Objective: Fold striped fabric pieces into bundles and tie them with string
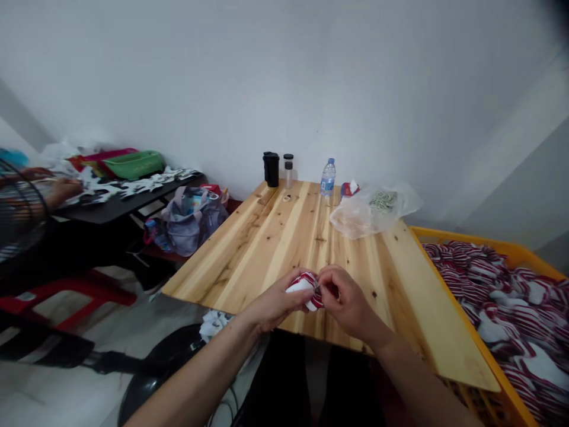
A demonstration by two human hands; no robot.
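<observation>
Over the near edge of the wooden table, a small red-and-white striped fabric piece [306,289] is held up between my hands. My left hand [282,299] is closed around its left side, with the thumb across its white part. At its right edge my right hand [340,295] is closed in a pinch, the fingertips touching the fabric. Whatever lies between those fingertips is too small to make out. The exact kind of fabric item does not show.
The wooden table [267,249] bears a black tumbler [271,169], a clear bottle [288,173], a water bottle [328,178] and a plastic bag [355,216]. A yellow crate [515,246] of striped pieces stands right. At left, a person's hands [64,190] work at a black table [111,209].
</observation>
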